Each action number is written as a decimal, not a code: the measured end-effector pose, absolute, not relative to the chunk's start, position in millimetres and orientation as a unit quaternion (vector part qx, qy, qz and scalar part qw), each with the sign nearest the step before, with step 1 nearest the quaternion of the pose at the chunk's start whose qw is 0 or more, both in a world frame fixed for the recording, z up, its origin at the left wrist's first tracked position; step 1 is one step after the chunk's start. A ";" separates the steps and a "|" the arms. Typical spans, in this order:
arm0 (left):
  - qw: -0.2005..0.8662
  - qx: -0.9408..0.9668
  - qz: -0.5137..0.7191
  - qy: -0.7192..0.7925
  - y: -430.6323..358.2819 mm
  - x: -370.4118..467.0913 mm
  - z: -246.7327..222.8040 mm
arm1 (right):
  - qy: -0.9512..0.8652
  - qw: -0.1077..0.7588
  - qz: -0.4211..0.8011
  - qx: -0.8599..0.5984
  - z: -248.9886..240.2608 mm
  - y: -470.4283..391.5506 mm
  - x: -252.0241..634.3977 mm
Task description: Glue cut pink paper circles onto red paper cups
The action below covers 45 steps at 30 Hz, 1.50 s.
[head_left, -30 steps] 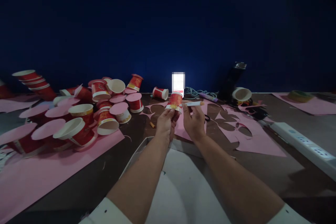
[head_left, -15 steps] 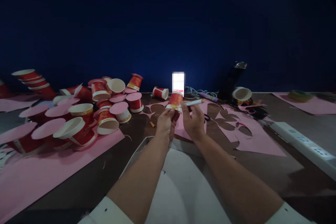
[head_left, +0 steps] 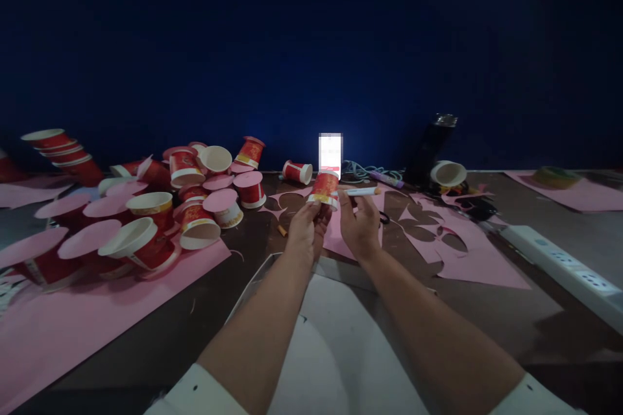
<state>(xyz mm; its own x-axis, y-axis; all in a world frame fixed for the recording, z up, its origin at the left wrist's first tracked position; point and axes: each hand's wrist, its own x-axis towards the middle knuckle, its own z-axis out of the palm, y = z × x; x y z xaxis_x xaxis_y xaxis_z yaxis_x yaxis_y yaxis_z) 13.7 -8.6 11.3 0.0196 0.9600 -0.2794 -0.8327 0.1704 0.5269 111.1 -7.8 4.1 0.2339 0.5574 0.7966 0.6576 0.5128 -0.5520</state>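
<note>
My left hand (head_left: 302, 230) is closed round the white-rimmed lower end of a red and gold paper cup (head_left: 325, 187), which is held upside down in front of me. In my right hand (head_left: 360, 224) is a slim white pen-like tube (head_left: 361, 192) with an orange end, gripped between thumb and fingers. The tube lies nearly level, and its inner end is close to the cup's right side; whether they touch I cannot tell. A small orange cap-like piece (head_left: 282, 231) lies on the table left of my hands.
Red paper cups (head_left: 199, 224), several topped with pink paper discs (head_left: 90, 238), crowd the left side. A lit phone screen (head_left: 330, 152) stands behind the held cup. To the right are cut pink sheets (head_left: 479, 246), a white power strip (head_left: 559, 266) and a dark bottle (head_left: 433, 146).
The tube in my right hand has tilted to nearly level, its inner end moving slightly away from the cup. The left hand and cup have barely moved.
</note>
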 end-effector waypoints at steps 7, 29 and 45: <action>0.705 0.103 0.634 0.301 -9.1 13.9 12.8 | -0.622 0.609 -0.059 -0.488 3.7 -7.6 111.7; 0.698 0.095 0.644 0.299 -8.5 12.9 13.1 | -0.633 0.604 -0.045 -0.482 5.3 -7.8 112.2; 0.692 0.080 0.651 0.302 -8.5 12.4 14.5 | -0.622 0.612 -0.042 -0.486 5.0 -7.7 111.3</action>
<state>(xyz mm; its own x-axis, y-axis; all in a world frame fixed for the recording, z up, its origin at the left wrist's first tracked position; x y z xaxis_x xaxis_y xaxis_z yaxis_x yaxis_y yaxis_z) 12.4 -8.5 14.5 -0.0290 0.9492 -0.3134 -0.8520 0.1404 0.5043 111.3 -7.7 5.0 0.2224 0.5542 0.8022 0.6558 0.5238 -0.5437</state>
